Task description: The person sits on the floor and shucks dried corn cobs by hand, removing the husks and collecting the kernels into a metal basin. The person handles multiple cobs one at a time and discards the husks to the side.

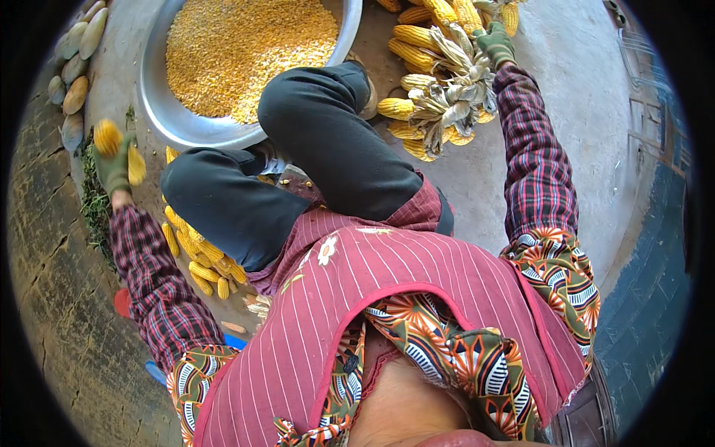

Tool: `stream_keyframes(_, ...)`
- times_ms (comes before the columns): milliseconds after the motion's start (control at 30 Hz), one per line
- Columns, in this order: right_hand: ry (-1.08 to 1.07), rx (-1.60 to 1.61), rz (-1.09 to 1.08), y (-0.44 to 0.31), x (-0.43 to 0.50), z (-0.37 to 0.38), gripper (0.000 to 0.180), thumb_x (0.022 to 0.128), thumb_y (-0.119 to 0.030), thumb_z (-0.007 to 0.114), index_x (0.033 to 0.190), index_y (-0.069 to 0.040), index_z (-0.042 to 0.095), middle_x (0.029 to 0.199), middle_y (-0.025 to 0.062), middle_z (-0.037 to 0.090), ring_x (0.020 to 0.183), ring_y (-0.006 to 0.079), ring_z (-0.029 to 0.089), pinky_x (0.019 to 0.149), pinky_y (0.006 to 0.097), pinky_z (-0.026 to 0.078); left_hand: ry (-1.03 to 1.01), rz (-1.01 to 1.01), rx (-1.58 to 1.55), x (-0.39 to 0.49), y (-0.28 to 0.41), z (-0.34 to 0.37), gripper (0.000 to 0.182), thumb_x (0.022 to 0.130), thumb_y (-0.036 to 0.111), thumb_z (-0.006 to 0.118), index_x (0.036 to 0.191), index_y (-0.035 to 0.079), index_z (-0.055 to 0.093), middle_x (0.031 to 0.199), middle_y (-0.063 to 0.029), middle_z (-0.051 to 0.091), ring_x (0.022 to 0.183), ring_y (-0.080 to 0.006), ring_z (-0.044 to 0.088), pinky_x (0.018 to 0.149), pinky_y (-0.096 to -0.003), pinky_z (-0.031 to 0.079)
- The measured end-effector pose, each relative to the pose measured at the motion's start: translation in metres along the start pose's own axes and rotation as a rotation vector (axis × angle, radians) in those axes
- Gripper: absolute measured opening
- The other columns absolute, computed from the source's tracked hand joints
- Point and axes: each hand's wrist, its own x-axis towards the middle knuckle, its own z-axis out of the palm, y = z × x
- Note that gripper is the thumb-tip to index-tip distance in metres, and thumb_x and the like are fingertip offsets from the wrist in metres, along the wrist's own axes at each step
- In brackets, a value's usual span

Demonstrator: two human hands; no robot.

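My left hand [113,167], in a green glove, is out to the left and holds a yellow corn cob [108,137], which is blurred. A second cob [136,166] lies against the same hand's inner side. Far to the right, my gloved right hand [496,47] touches a pile of corn ears [413,55] with dry husks [461,70] pulled back and bunched. Its fingertips are partly lost among the ears, so its grip cannot be made out. Between the hands stands a wide metal basin [146,84] of loose corn kernels [246,50].
More cobs [204,260] lie on the floor beside my bent left leg [234,201]. Rounded stones [75,95] line the left edge, near some green plants [96,207]. A blue object [233,341] shows below my left sleeve. Concrete floor [592,112] extends to the right.
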Motion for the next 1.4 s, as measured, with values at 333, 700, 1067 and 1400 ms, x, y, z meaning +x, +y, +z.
stream_keyframes(333,-0.400,-0.055,-0.144,-0.036,0.007,-0.011,0.077,0.065,-0.054,0.072,0.115,0.003,0.055,0.110,0.0187,0.061,0.103,0.0300,0.058,0.089,0.0344,0.043,-0.216,-0.457,-0.252,-0.048,-0.053,0.017,0.072,0.067,0.041,0.076,0.118,-0.002,0.051,0.115,-0.0156,0.056,0.104,-0.0262,0.053,0.092,-0.0362,0.041)
stream_keyframes(700,-0.181,0.247,-0.173,-0.060,-0.058,-0.015,0.061,0.075,-0.038,0.071,0.118,-0.002,0.045,0.111,0.0231,0.058,0.106,0.0328,0.057,0.091,0.0380,0.042,-0.635,0.076,-1.115,-0.049,0.365,0.081,0.026,0.079,0.031,0.069,0.089,0.008,0.063,0.067,0.0003,0.053,0.055,-0.0104,0.046,0.050,-0.0247,0.041)
stream_keyframes(1067,-0.252,0.428,-0.384,-0.074,-0.181,0.003,0.077,0.070,-0.035,0.075,0.127,-0.002,0.035,0.110,0.0238,0.057,0.103,0.0387,0.056,0.086,0.0407,0.045,-0.988,-0.421,-1.312,-0.220,0.466,0.191,0.059,0.060,0.024,0.083,0.104,-0.005,0.056,0.098,-0.0172,0.062,0.084,-0.0261,0.064,0.074,-0.0367,0.053)
stream_keyframes(1400,-0.244,0.039,-0.479,-0.080,-0.176,-0.001,0.069,0.069,-0.030,0.071,0.129,-0.017,0.038,0.094,0.0201,0.062,0.090,0.0345,0.061,0.079,0.0426,0.047,-0.965,-0.973,-1.416,-0.207,0.436,0.253,0.080,0.066,0.023,0.077,0.128,-0.003,0.034,0.112,-0.0200,0.054,0.092,-0.0300,0.060,0.081,-0.0427,0.051)
